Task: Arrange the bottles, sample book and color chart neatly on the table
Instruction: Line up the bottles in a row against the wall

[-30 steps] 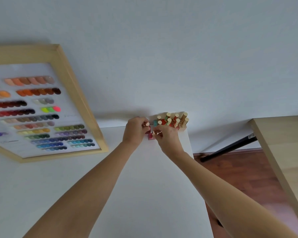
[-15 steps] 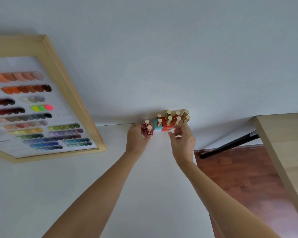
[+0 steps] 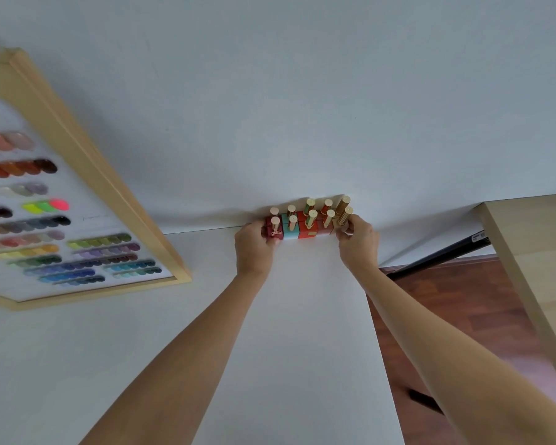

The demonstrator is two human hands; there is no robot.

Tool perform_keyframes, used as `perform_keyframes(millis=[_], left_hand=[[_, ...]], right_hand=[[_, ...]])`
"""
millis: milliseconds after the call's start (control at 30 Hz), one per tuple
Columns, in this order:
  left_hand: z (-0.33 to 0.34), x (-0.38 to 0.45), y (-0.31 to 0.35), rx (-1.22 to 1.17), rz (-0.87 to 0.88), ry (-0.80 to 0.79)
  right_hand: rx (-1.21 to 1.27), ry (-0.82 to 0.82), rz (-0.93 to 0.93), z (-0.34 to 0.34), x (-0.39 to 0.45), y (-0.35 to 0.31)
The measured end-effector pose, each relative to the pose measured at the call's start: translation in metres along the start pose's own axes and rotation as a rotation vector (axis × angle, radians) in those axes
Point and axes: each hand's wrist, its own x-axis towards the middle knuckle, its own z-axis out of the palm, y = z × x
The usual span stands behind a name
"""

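head view, looking forward and down along both bare forearms.

bottles (image 3: 307, 220): small nail-polish bottles with pale gold caps, standing upright in two rows packed side by side at the far edge of the white surface (image 3: 302, 332), close against the wall (image 3: 302, 91). bodies from left to right: dark red, light blue, orange-red, red, tan/brown. ten caps counted, five per row; the back-row bodies are mostly hidden by the front row.

left hand (image 3: 253, 244): at the left end of the block, fingers curled round the front dark red bottle (image 3: 274, 231), grasping it. right hand (image 3: 357, 240): at the right end, fingers curled against the tan bottle (image 3: 343, 220), pinching it near its base. the two hands bracket the rows from either side; the bottles between them touch each other.

color chart (image 3: 55, 216): a large light-wood frame with a white panel carrying rows of colored swatch tips (nudes, oranges, dark reds, neons, greens, purples, blues). it stands well to the left of the bottles, cut off by the left edge of the view; cannot tell whether it leans on the wall or lies flat.

sample book: not seen in this view.

to the right: a second wooden table (image 3: 533, 252), a black bar (image 3: 440, 256) beneath it, and a reddish wood floor (image 3: 456, 316).
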Motion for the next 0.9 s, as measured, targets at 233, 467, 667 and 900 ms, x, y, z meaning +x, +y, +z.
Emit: perform_keyframes(millis=[233, 467, 667, 900], left_hand=[[-0.001, -0.002, 0.003, 0.006, -0.017, -0.035], [-0.02, -0.036, 0.008, 0.171, -0.074, -0.058], [-0.05, -0.083, 0.028, 0.132, -0.025, -0.136], [-0.12, -0.139, 0.029, 0.096, 0.048, -0.179]], right_hand=[[0.029, -0.032, 0.019, -0.002, -0.002, 0.004], [0.085, -0.111, 0.174, -0.022, -0.042, -0.004], [0.077, -0.162, 0.123, -0.06, -0.098, -0.018], [0.078, -0.197, 0.021, -0.094, -0.164, -0.056]])
